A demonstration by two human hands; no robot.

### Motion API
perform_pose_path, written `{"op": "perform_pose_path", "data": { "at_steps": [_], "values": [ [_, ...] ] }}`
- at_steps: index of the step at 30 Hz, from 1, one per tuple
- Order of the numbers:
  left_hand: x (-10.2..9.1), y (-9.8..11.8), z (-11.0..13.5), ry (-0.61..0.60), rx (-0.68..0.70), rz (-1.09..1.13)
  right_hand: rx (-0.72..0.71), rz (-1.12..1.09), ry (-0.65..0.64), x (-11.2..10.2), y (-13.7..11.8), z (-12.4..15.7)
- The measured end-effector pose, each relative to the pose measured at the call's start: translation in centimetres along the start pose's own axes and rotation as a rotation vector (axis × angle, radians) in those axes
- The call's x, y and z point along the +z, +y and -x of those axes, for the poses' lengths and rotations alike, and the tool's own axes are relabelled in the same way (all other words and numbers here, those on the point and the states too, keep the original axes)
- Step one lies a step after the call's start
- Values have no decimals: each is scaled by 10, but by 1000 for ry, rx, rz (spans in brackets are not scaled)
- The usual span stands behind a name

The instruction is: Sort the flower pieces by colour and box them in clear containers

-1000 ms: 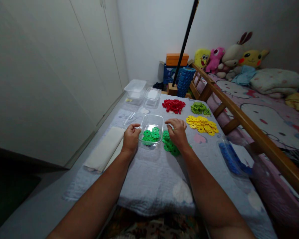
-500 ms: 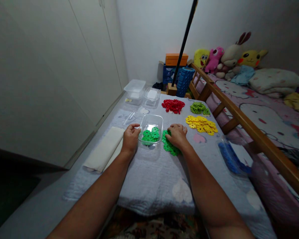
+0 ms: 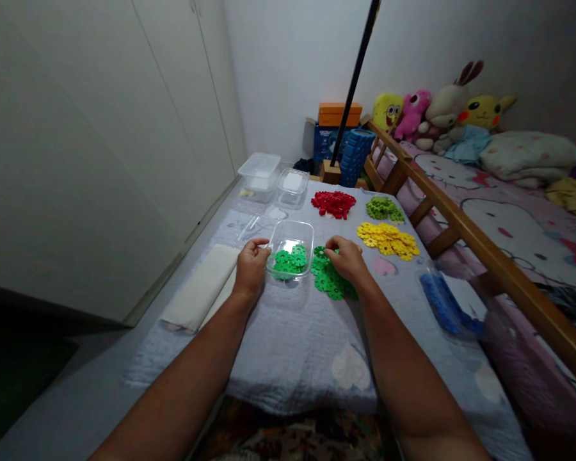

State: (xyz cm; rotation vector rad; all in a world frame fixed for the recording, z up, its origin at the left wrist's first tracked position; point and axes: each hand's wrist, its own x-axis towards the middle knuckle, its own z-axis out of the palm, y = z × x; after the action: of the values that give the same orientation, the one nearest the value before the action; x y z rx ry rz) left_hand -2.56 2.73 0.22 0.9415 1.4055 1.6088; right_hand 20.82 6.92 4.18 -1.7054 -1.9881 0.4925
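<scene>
A clear plastic box (image 3: 306, 229) sits on the light quilt, partly filled with dark green toy discs (image 3: 290, 261). My left hand (image 3: 251, 267) grips the box's left rim with curled fingers. To the right of the box lies a loose pile of the same green discs (image 3: 327, 280). My right hand (image 3: 348, 259) rests on that pile, fingers pinched together at its top edge around some discs.
Beyond lie piles of red discs (image 3: 335, 203), light green discs (image 3: 384, 209) and yellow discs (image 3: 388, 239). Two clear boxes (image 3: 276, 178) stand at the back left, a lid (image 3: 252, 228) beside my box. Blue pieces (image 3: 444, 307) lie at the right, by a wooden bed rail (image 3: 480, 243).
My right hand dropped from above the box onto the green pile, then drew slightly right and closed its fingers on discs. The left hand has stayed on the box.
</scene>
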Motion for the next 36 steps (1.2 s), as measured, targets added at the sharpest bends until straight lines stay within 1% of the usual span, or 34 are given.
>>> {"op": "perform_pose_path", "data": {
  "at_steps": [3, 6, 8, 12, 16, 20, 25, 27, 30, 34, 36],
  "values": [
    [1, 1, 1, 4, -2, 4, -14, -130, 119, -4, 0, -1],
    [1, 2, 1, 1, -5, 8, -71, -214, 248, -7, -5, 0],
    [1, 2, 0, 3, -4, 4, -126, -224, 281, -7, -12, 3],
    [1, 1, 0, 1, -7, 0, -233, -205, 244, 1, -30, 11],
    [1, 2, 0, -5, -12, 14, -303, -187, 156, 10, -42, 16],
    [1, 3, 1, 1, -4, 12, -315, -140, 77, 14, -45, 17],
    [2, 3, 1, -3, -7, 19, -316, -95, 33, 16, -45, 16],
    [2, 3, 1, -2, -15, 29, -319, -83, 35, 17, -44, 16],
    [2, 2, 1, -4, -11, 24, -311, -67, 79, 16, -39, 13],
    [0, -2, -1, -8, -2, 19, -288, -56, 167, 8, -26, 8],
    [0, -5, -2, -11, -2, 18, -259, -24, 175, 2, -18, 6]
  ]
}}
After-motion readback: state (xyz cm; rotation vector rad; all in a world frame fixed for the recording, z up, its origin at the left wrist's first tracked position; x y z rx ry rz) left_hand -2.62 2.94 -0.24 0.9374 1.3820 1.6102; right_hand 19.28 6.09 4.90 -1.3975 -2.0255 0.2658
